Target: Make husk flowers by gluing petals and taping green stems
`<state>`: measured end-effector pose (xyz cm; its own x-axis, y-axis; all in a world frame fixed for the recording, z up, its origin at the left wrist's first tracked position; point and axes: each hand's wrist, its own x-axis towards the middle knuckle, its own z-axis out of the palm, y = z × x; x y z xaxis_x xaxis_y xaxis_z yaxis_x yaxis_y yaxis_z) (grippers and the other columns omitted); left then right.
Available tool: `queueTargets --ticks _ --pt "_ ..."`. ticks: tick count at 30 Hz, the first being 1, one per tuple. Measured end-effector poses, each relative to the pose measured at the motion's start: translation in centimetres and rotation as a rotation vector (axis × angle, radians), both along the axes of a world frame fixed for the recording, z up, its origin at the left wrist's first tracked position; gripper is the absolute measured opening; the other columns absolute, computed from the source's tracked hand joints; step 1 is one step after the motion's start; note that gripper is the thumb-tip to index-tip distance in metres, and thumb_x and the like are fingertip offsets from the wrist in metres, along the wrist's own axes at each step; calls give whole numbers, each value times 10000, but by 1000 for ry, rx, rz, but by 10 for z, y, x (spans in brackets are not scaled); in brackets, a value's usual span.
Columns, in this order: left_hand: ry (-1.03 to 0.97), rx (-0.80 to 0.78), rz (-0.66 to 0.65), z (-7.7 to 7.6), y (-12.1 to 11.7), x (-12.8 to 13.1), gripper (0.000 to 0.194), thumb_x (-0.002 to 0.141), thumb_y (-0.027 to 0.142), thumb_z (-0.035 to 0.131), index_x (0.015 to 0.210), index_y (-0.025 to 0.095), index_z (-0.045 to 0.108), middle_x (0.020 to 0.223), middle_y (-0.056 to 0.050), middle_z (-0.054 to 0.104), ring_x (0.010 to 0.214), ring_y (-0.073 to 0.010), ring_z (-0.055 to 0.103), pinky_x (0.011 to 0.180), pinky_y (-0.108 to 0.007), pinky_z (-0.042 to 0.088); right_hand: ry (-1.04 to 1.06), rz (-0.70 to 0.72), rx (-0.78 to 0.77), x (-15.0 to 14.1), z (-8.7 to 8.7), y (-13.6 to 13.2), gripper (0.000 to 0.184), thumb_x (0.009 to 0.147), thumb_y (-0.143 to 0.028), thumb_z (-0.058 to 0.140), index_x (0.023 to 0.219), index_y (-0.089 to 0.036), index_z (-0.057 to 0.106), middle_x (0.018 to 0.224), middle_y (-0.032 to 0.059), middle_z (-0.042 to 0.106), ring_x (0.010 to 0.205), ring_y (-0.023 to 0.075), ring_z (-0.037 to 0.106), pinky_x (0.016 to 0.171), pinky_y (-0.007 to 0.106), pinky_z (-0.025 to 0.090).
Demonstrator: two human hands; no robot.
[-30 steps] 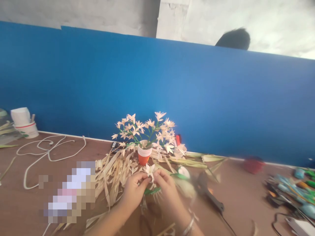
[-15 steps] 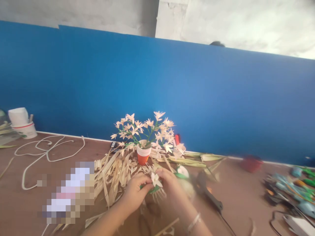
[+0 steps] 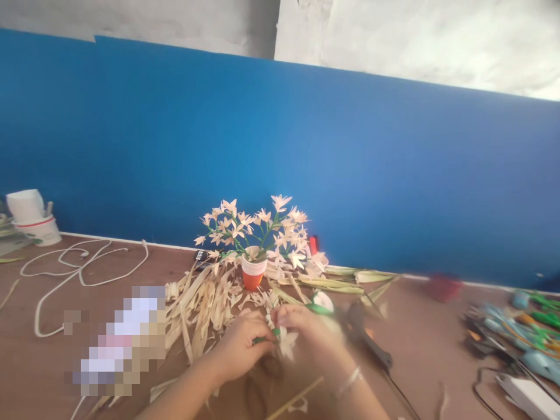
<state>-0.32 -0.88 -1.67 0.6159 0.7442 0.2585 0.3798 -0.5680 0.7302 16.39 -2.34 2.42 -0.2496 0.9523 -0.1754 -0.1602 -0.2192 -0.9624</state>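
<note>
Over the bench: white flower between the hands.
Left hand clenches green stem in its fingers; right hand curls beside flower, grip indeterminable. Paper cup stands behind.

This place looks like a small handicraft workshop, or a work corner for making artificial flowers. On the brown table there is a cup which holds many pale flowers on green stems, and around its base are lying many dry leaf strips. To the right there is a dark tool with a cable, and farther right a pile of blue, green and orange materials. Behind the table stands a plain blue partition, and above it is a rough, grey-white wall.
</note>
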Motion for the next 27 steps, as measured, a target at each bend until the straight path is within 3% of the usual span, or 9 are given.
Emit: queueTargets --ticks 4,7,10,12,15,18,22,27 --pt "25 122 -16 4 -2 0 107 766 181 608 718 222 694 721 -22 629 767 -169 554 733 -297 378 -68 -19 -64 -2 -1 0 79 558 -163 628 488 -173 593 451 -60 449 471 85 354 470 225 246" --pt "-39 174 21 3 0 1 114 771 170 600 712 217 685 703 -25 633 739 -168 561 704 -293 388 -60 -60 -50 -3 -5 2 104 582 -217 669 513 -168 608 493 -40 494 498 95 386 481 229 267" --pt "-155 208 195 -2 5 0 117 773 165 592 700 205 673 684 -25 640 708 -168 570 681 -289 407 -17 -245 -25 -1 -10 5 202 664 -376 657 626 -177 644 611 -9 561 559 107 440 508 225 304" --pt "-215 230 334 -5 9 -2 118 775 167 583 692 191 664 689 -31 644 700 -170 577 671 -287 423 -21 -334 -50 0 -12 7 316 705 -479 616 620 -175 635 579 -11 538 530 97 429 489 218 285" --pt "-241 263 433 -5 12 -5 114 778 180 576 699 185 659 706 -35 656 709 -173 590 675 -286 439 -70 -219 -105 0 -12 4 437 727 -555 569 549 -160 626 466 -20 471 459 81 381 456 217 229" --pt "-224 306 440 -4 11 -6 120 782 196 572 701 191 660 708 -35 663 717 -177 594 677 -286 443 -47 -96 -71 -5 -9 -2 382 721 -498 605 596 -143 665 465 -25 470 450 70 363 455 214 212" --pt "-208 336 436 -3 9 -5 133 785 200 566 690 194 659 695 -35 664 699 -177 589 663 -286 437 86 -109 -37 -17 -12 -6 200 662 -323 685 601 -135 651 495 -43 463 472 61 348 472 205 233" --pt "-196 347 443 -4 8 -4 158 779 155 544 671 198 651 680 -29 655 691 -174 583 651 -281 427 195 -70 -63 -27 -26 -5 187 654 -303 691 625 -123 651 528 -34 478 510 69 374 521 203 294"
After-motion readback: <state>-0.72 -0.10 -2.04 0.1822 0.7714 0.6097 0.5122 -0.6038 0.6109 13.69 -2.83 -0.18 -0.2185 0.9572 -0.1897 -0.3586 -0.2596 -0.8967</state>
